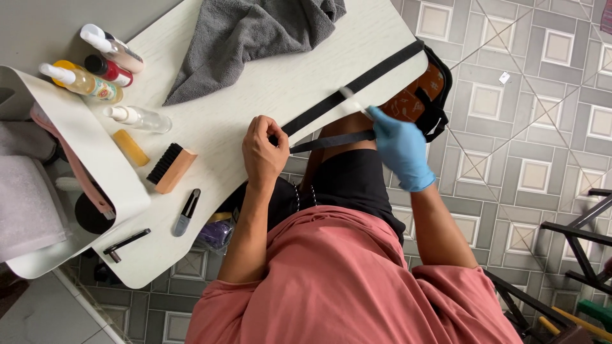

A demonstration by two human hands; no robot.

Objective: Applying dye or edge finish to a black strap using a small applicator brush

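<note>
At the table's (242,114) near edge, the left hand (263,153) is bare and curled, its fingertips pinching the black strap (347,92) down against the white top, forearm running straight back to the pink-shirted body. To its right, the right hand (400,148), in a blue glove, is clenched around a thin pale tool (352,102) whose tip, blurred, meets the strap just beyond the table edge; the wrist is bent and the elbow is out to the right. From the pinch the strap runs diagonally to a brown bag (421,95) hanging off the table's right end. Left of the hands lie a brush (171,167), bottles (108,64) and, farther off, a grey cloth (248,35).
</note>
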